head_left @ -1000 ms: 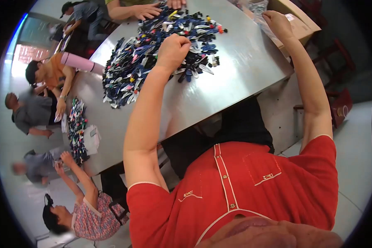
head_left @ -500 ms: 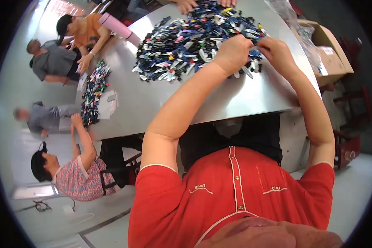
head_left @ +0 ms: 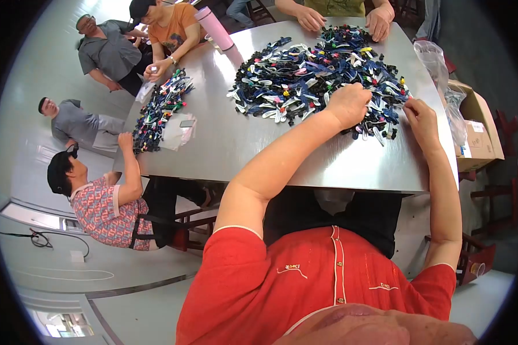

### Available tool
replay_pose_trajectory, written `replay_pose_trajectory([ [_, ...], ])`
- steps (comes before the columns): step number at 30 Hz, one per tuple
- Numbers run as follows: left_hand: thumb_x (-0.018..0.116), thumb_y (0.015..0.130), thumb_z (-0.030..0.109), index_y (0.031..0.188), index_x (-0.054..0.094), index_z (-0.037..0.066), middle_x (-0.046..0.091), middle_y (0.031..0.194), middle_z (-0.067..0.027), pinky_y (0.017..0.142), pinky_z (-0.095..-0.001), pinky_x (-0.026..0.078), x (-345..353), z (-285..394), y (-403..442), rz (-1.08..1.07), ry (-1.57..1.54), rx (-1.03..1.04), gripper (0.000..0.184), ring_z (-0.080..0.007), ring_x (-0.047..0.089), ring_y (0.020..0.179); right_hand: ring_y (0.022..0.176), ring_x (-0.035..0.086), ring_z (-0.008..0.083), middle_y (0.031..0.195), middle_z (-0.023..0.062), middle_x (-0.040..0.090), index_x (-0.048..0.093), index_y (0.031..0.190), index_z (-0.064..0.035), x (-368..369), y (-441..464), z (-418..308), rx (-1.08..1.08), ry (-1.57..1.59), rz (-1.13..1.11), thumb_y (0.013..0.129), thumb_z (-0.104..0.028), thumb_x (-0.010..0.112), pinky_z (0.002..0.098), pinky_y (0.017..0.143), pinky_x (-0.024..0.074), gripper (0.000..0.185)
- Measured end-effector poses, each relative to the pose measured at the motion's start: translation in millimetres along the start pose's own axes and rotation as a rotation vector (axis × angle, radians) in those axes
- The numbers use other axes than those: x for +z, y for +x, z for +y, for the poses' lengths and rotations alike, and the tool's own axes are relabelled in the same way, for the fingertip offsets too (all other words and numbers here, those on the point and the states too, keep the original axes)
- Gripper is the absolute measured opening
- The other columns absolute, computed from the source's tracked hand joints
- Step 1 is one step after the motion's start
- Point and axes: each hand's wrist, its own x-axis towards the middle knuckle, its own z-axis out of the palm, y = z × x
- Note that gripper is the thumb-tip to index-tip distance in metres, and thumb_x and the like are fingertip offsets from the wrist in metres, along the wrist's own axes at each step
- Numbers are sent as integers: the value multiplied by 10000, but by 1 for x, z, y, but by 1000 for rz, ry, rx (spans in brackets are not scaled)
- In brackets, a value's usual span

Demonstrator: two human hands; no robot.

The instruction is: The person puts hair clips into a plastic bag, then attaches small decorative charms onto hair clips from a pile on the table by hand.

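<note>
A large heap of small black, white and navy pieces that look like hair clips (head_left: pixel 305 75), some with coloured dots, lies on the metal table (head_left: pixel 259 149). My left hand (head_left: pixel 349 105) rests over the near right part of the heap, its fingers closed. What it holds, if anything, is hidden. Just off the heap's right edge is my right hand (head_left: pixel 423 119), with thumb and fingers pinched together. Something tiny may be at its fingertips, too small to name. The two hands are apart.
Across the table, another person's hands (head_left: pixel 378 24) touch the heap. More people work at a smaller clip pile (head_left: pixel 162 109) on the left, beside a paper (head_left: pixel 175 132). A pink bottle (head_left: pixel 214 29) stands at the far left edge. An open cardboard box (head_left: pixel 477 126) sits right.
My hands, close together at the fingertips before, have moved apart, the right one farther to the right. The whole view has shifted, showing more of the people across and on the left.
</note>
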Motion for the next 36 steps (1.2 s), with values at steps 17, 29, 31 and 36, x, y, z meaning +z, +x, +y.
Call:
replay_pose_trajectory([
  [17, 630, 836, 79, 857, 655, 31, 649, 787, -101, 691, -357, 501, 3, -6, -4, 52, -392, -132, 58, -252, 633, 739, 930, 652, 338, 1001, 128, 683, 721, 998, -59, -84, -9, 72, 122, -431, 356, 911, -173, 645, 399, 830, 518, 162],
  [29, 636, 849, 19, 1051, 668, 12, 713, 844, -84, 701, -285, 531, -11, 8, 14, 24, -722, -147, 204, -153, 678, 765, 916, 656, 214, 1071, 113, 688, 679, 1162, -35, -58, 6, 6, -54, 65, 72, 970, -142, 609, 293, 818, 513, 230],
  [31, 643, 843, 27, 1036, 659, 19, 712, 841, -93, 704, -294, 534, -15, 27, 22, 28, -703, -134, 193, -166, 685, 768, 921, 644, 220, 1066, 109, 668, 665, 1189, -46, -36, 6, -36, -135, 139, -3, 966, -119, 610, 312, 794, 507, 241],
  [36, 649, 841, 31, 995, 641, 25, 723, 868, -113, 708, -303, 539, -19, 45, 24, 58, -679, -13, 153, -193, 696, 781, 811, 620, 270, 907, 108, 646, 689, 1020, -20, -19, 6, -46, -271, 65, -88, 911, -84, 654, 354, 720, 493, 132],
])
